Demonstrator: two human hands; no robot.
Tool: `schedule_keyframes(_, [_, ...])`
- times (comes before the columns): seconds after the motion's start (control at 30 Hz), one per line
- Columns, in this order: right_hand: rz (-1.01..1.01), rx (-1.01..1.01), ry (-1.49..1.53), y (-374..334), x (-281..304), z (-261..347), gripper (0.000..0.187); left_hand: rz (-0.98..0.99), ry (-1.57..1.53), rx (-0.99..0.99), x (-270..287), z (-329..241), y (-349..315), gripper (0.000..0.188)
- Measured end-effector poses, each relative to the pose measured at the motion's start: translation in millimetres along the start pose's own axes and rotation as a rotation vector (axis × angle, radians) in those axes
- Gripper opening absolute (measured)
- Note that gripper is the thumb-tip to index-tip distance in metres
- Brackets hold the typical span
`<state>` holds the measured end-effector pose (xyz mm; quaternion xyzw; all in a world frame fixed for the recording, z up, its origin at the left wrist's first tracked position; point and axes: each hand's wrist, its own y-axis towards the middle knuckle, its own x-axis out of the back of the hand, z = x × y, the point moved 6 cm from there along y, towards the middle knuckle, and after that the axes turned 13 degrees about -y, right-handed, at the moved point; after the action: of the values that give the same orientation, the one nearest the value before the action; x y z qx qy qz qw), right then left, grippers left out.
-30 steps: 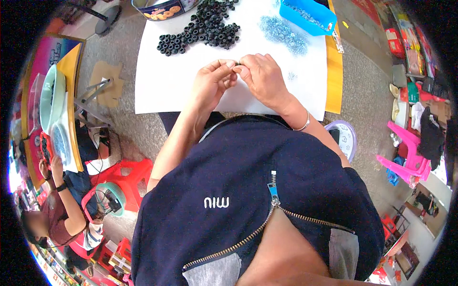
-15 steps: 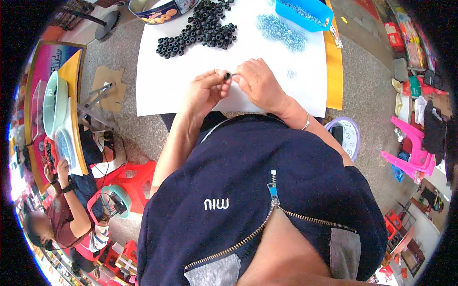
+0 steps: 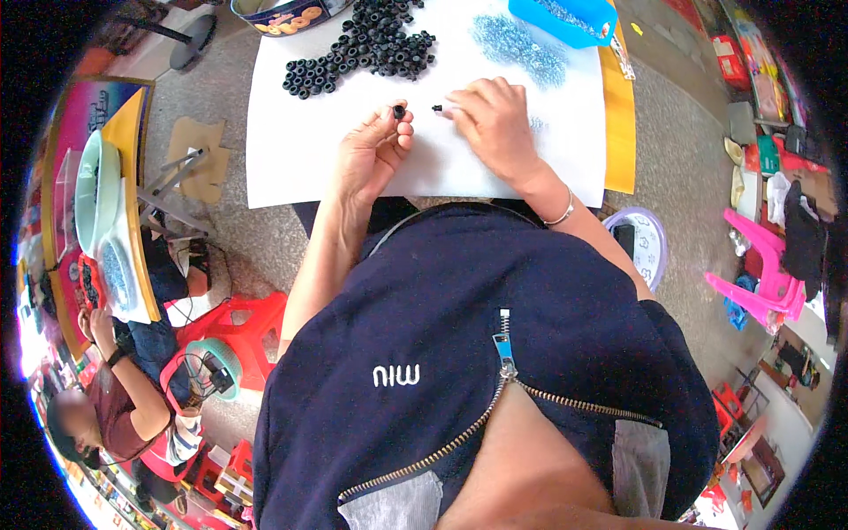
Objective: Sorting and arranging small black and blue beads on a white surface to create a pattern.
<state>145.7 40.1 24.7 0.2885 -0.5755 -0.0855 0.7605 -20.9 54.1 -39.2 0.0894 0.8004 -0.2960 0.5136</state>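
Observation:
My left hand [image 3: 371, 152] pinches a small round black part [image 3: 398, 112] with a hollow centre between thumb and fingertips, above the white sheet [image 3: 296, 155]. To its right, my right hand [image 3: 502, 132] has its fingers closed around a small object whose black tip [image 3: 437, 108] sticks out toward the left hand; the rest is hidden. The two hands are apart. Beyond them lies a heap of similar black parts [image 3: 384, 44]. Tiny clear bluish pieces [image 3: 519, 49] are spread at the far right, beside a blue tray [image 3: 604, 37] holding more of them.
A round tin [image 3: 287, 21] stands at the sheet's far left. Yellow board [image 3: 620, 150] shows along the right edge. On the floor are a purple-rimmed basket [image 3: 661, 243] and a pink stool [image 3: 768, 265]. At left, another person [image 3: 132, 389] works at a second table, near a red stool [image 3: 256, 340].
My hands have separated and moved slightly farther away from me. The right hand's black-tipped object has come away from the round black part, which stays in my left hand.

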Motion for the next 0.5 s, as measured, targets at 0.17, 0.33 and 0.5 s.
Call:
schedule_keyframes(0.17, [-0.034,-0.144,-0.043,2.1,10.8,-45.3,0.009,-0.014,0.004,-0.001,2.1,2.9,2.3,0.024])
schedule_keyframes(0.33, [0.044,-0.061,-0.089,12.9,4.7,-42.6,0.01,-0.058,0.053,-0.014,-4.5,3.7,-0.9,0.023])
schedule_keyframes(0.5, [0.133,0.019,-0.152,16.2,-10.4,-28.3,0.011,-0.056,0.104,-0.023,-12.6,3.7,-4.7,0.024])
